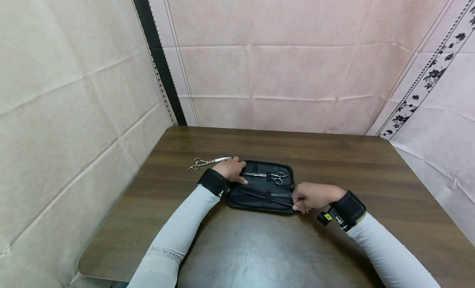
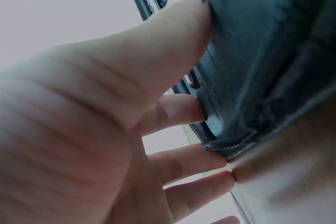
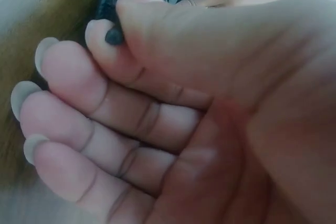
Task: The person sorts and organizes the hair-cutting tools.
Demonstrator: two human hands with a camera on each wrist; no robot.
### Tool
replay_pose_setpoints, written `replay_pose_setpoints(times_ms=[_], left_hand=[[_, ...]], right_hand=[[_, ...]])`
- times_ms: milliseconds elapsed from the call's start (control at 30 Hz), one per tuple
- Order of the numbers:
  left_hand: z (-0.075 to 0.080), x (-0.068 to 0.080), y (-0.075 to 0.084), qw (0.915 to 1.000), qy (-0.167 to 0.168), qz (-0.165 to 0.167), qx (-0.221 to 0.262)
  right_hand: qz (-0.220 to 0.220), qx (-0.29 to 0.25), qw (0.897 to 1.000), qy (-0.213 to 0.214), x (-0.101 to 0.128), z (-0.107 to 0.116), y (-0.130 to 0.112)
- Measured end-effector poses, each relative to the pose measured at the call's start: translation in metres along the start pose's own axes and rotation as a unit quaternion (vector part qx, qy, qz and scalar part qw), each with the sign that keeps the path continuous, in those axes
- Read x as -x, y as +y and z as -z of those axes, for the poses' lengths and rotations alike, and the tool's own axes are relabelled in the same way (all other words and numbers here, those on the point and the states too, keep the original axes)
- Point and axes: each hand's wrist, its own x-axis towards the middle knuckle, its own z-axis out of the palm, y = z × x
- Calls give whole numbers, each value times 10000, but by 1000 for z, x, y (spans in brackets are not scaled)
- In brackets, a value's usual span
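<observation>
A black rat-tail comb (image 1: 253, 192), so judged by its outline, lies in the near part of the open zip case (image 1: 242, 205), under a strap (image 1: 268, 196). Its long axis runs from between 9 and 10 o'clock to between 3 and 4 o'clock, the thin tail pointing at the right hand (image 1: 309, 196). That hand is the nearer: thumb and forefinger pinch the tail's tip at the case's 4 o'clock edge. The comb lies toward 9 o'clock from it and toward 4 o'clock from the left hand (image 1: 231, 171), whose extended fingers and thumb rest against the case's 9-to-10 o'clock edge. Silver scissors (image 1: 277, 181) lie at 12 o'clock beyond the comb. Loose scissors (image 1: 208, 161) lie on the table (image 1: 334, 156), at 10 o'clock from the case.
</observation>
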Motion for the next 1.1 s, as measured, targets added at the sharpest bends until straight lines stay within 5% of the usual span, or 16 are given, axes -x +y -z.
replay_pose_setpoints(times_ms=[1100], left_hand=[[-2,-2,-3,10000,73,-38,-5]], right_hand=[[194,574,9958,690,-16,-6,-8]])
